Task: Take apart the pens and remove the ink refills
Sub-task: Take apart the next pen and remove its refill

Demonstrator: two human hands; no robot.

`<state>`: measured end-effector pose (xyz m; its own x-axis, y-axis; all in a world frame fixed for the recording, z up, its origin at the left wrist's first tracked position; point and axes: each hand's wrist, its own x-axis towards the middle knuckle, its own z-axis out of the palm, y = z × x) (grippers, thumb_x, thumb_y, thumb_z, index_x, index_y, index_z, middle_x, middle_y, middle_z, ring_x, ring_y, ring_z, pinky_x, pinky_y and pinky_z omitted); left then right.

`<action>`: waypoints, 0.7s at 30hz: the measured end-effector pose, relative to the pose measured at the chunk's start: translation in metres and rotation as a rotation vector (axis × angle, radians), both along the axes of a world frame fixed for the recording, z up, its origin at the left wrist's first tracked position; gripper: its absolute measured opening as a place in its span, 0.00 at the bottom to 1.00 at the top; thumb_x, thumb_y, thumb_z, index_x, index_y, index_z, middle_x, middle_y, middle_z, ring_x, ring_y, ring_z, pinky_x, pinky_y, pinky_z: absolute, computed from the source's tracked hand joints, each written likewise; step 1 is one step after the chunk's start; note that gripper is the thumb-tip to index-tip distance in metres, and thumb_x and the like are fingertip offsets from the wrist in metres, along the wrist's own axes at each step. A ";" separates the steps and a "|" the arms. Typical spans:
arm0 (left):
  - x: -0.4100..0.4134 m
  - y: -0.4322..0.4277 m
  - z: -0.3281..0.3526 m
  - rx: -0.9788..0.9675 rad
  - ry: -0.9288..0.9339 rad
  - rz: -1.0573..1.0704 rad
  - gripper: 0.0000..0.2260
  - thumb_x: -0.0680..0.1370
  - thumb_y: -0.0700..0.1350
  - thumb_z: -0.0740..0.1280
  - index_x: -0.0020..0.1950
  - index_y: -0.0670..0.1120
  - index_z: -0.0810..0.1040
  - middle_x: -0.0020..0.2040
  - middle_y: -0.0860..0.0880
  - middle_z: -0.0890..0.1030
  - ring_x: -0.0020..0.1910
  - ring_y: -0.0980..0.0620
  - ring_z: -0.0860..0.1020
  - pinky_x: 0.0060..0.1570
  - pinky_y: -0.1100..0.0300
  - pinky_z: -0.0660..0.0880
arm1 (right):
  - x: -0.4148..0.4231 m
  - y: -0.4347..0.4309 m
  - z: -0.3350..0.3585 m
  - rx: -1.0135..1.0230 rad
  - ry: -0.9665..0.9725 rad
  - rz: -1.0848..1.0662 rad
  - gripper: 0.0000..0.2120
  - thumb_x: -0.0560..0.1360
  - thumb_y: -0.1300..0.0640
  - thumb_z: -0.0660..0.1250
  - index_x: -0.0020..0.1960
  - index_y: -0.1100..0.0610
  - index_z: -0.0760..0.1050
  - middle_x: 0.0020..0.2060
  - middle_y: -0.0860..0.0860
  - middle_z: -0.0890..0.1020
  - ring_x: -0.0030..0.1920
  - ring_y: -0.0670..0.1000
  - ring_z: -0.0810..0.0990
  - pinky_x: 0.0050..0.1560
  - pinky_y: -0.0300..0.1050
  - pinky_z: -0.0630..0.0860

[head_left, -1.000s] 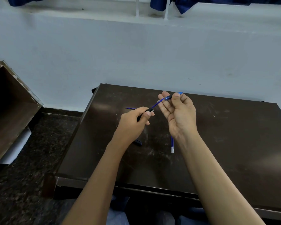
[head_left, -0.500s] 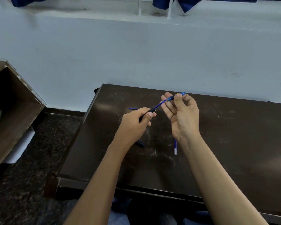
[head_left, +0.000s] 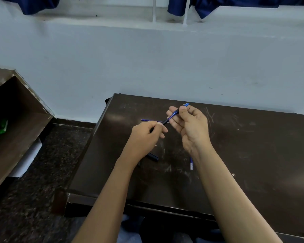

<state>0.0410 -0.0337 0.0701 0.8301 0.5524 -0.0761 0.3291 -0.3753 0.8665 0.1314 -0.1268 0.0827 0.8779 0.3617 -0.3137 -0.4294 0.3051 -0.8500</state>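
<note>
Compared with a second ago, the hands are sitting closer together: the left hand [head_left: 147, 134] has slid up along the blue pen [head_left: 172, 116], so less of the barrel is showing between the two grips. The right hand [head_left: 189, 125] has curled its fingers in tighter around the upper end, where earlier they were standing straighter. The loose parts on the desk are lying where they were.

The left hand is clenching the pen's dark lower section between thumb and fingers. The right hand is pinching the upper blue end, with the bright blue tip poking out past the fingertips [head_left: 183, 109]. The pen is being held in the air above the middle of the desk, slanting up to the right.

The desk [head_left: 253, 155] is a dark brown, glossy rectangular top, scuffed with pale scratches. Three loose parts are lying on it: one thin blue refill-like rod [head_left: 148, 120] just beyond the left hand, one dark stubby pen piece [head_left: 153, 157] by the left wrist, and one slim blue and clear tube [head_left: 191, 163] beside the right forearm. So four pen items are showing in all, counting the held one. The wall behind is smooth and pale blue; the floor is dark speckled stone.
</note>
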 end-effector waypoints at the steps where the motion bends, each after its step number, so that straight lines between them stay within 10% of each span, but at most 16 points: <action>1: 0.001 -0.001 0.001 -0.017 0.003 0.003 0.14 0.80 0.48 0.59 0.46 0.47 0.84 0.38 0.51 0.83 0.33 0.61 0.75 0.30 0.77 0.69 | -0.001 0.001 0.000 -0.018 0.007 0.018 0.13 0.80 0.61 0.62 0.62 0.65 0.71 0.48 0.57 0.85 0.46 0.52 0.86 0.48 0.46 0.83; 21: 0.014 0.003 -0.011 -0.050 0.011 -0.019 0.04 0.78 0.43 0.63 0.50 0.49 0.77 0.41 0.49 0.80 0.34 0.57 0.74 0.29 0.73 0.70 | 0.006 -0.003 -0.010 -0.208 -0.068 0.121 0.10 0.79 0.61 0.64 0.57 0.65 0.72 0.47 0.59 0.85 0.40 0.49 0.85 0.43 0.41 0.82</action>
<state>0.0546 -0.0311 0.0591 0.8394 0.5319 -0.1119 0.3316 -0.3379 0.8808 0.1379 -0.1301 0.0732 0.8539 0.3992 -0.3339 -0.3918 0.0708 -0.9173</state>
